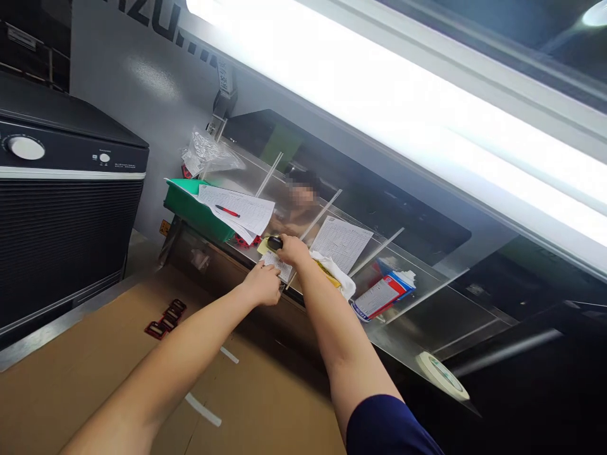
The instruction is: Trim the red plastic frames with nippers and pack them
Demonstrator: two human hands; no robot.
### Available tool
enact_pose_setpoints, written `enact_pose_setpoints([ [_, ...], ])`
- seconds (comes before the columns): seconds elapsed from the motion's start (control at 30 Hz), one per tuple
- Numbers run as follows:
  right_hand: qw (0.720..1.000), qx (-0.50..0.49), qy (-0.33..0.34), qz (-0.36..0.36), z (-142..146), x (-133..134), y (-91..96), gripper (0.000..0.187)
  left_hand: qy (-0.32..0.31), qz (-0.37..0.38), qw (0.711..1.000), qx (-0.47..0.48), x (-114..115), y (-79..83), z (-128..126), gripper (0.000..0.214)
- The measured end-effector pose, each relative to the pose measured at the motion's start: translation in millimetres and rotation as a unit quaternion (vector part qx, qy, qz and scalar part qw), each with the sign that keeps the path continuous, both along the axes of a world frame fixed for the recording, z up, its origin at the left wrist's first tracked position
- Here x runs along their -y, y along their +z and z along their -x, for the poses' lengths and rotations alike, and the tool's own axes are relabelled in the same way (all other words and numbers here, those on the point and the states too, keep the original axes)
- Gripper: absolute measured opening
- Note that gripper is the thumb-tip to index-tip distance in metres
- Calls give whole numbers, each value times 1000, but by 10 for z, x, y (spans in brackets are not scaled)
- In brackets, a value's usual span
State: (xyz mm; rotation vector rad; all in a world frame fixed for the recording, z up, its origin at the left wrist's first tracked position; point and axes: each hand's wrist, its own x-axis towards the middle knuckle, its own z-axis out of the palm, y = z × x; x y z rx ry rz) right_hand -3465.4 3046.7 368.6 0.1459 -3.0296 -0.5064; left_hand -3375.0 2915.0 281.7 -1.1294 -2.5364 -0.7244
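Observation:
At the front edge of the metal shelf (389, 335), my left hand (262, 284) has its fingers curled over the lower edge of a small printed paper slip (279, 265). Its thumb is hidden. Just above, my right hand (293, 250) is closed on a small rounded black object (274, 242), whose kind I cannot make out. A yellow piece of paper (262, 247) lies under this object and beside the slip. Left of the hands, printed sheets (251, 208) with a red pen (228, 211) on them lie across a green bin (183, 196).
Clear dividers (325, 212) section the shelf. Right of my hands are a white-and-yellow bundle (339, 278), another printed sheet (344, 240), a red-and-blue box (384, 294) and a tape roll (443, 376). Red-and-black pieces (165, 319) lie on the brown surface below. A light hangs overhead.

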Motion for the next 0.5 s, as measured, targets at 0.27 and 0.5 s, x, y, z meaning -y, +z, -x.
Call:
enact_pose_setpoints([
  [0.27,998,62,2,29,-91,-128,89,39,15,-20,1000,11,-62,-132,80,31],
  [0.5,1000,-6,18,21,98,-20,85,35,14,-23,1000,5,-95,-131,101,32],
])
